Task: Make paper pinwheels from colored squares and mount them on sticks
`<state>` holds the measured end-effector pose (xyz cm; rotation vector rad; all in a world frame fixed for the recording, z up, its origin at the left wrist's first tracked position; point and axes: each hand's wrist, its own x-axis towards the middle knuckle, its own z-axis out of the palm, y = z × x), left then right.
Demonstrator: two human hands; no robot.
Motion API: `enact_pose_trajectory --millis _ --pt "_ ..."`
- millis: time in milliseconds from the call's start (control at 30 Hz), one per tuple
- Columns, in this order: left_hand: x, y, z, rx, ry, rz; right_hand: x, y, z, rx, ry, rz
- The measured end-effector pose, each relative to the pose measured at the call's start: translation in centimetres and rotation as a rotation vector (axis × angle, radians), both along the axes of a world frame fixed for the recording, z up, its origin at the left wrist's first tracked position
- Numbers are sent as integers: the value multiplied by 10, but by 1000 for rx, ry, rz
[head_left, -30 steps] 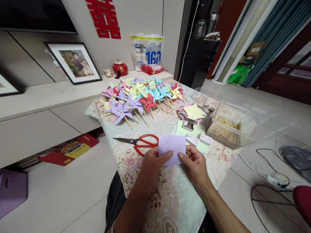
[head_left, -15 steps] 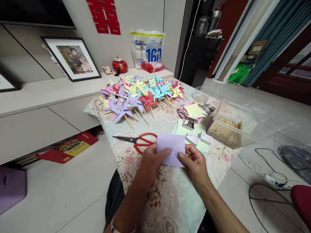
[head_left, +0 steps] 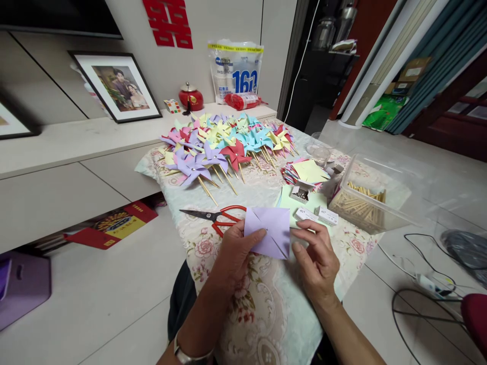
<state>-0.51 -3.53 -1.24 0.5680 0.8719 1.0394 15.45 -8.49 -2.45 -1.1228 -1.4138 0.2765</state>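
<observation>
A purple paper square (head_left: 272, 223), slit inward from its corners, is pinched at its left side by my left hand (head_left: 236, 251), thumb on top near the small mark at its centre. Just off the paper's right edge, my right hand (head_left: 317, 258) is open, its fingers apart and nothing between them. Red-handled scissors (head_left: 213, 217) lie on the tablecloth at the left, their handles partly behind the paper and my left hand. Beyond my right hand are small white boxes (head_left: 327, 216) and an open box of metal pins (head_left: 300, 193) on pale green paper sheets (head_left: 285, 203).
Many finished paper pinwheels (head_left: 236, 152) on sticks cover the table's far end. A stack of cut coloured paper (head_left: 310, 171) lies right of them. A clear plastic bin (head_left: 350, 203) of wooden sticks stands at the right edge, with a clear cup (head_left: 317, 147) behind it.
My right hand has let go of the paper's right edge and moved slightly right, its fingers opening. My left hand keeps its pinch. The view has shifted a little.
</observation>
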Motion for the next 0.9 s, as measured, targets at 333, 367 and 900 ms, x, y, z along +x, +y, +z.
enact_pose_trajectory --millis 333,367,900 --pt "-1 0 3 18 1 -30 -5 5 6 -25 -274 142" --pt "-1 0 3 24 2 -28 -5 5 6 -28 -278 155" --pt "-1 -2 1 41 30 -14 -1 2 8 -158 -113 326"
